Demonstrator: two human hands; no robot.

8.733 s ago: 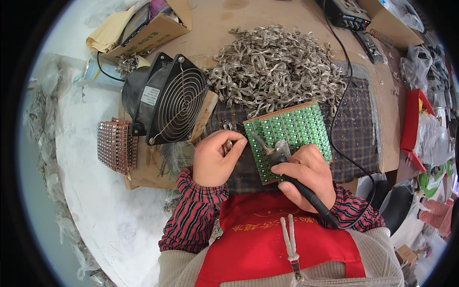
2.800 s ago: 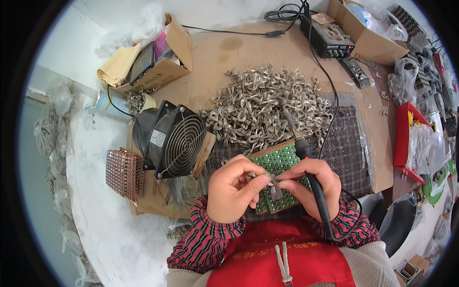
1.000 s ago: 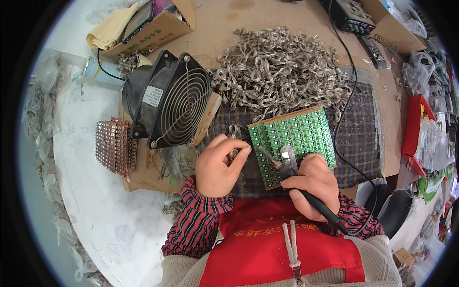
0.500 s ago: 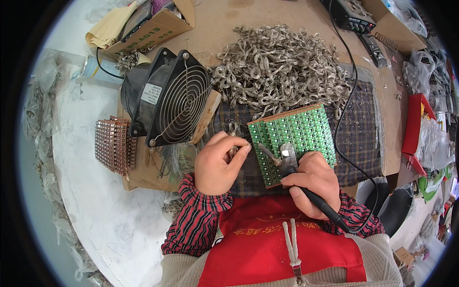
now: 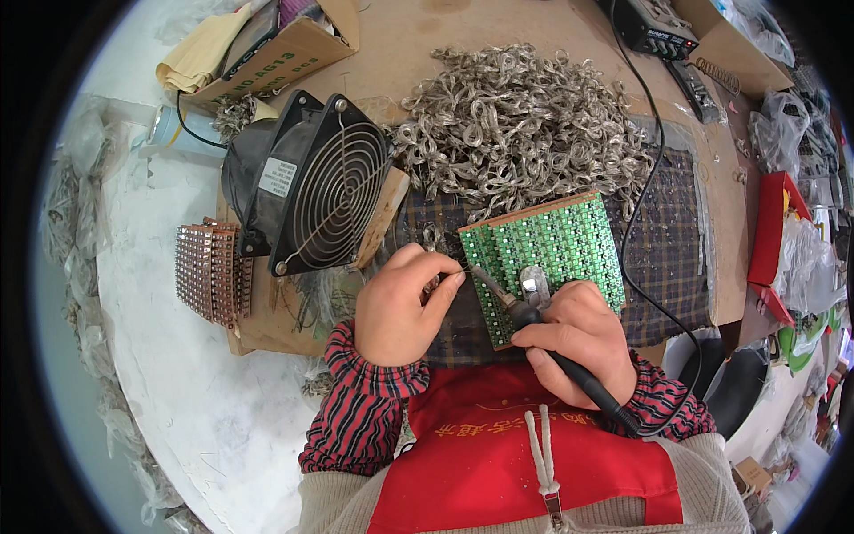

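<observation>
My right hand is closed round the black handle of a soldering iron. The iron's tip points up and left, over the left edge of the green circuit boards. Beside the iron, a shiny metal piece sticks out near my right fingers; its kind is unclear. My left hand pinches a fine wire between thumb and forefinger, close to the iron's tip. A looped wire bundle shows just beyond the left fingers, partly hidden by them. The boards lie stacked and slightly offset on a dark checked cloth.
A big heap of looped wire bundles lies beyond the boards. On the left stands a black fan with a wire guard, beside brown boards. The iron's cord crosses the right side. A red box sits far right.
The soldering iron's tip has shifted left and slightly up, close to my left fingertips. My left hand has edged slightly left, still pinching.
</observation>
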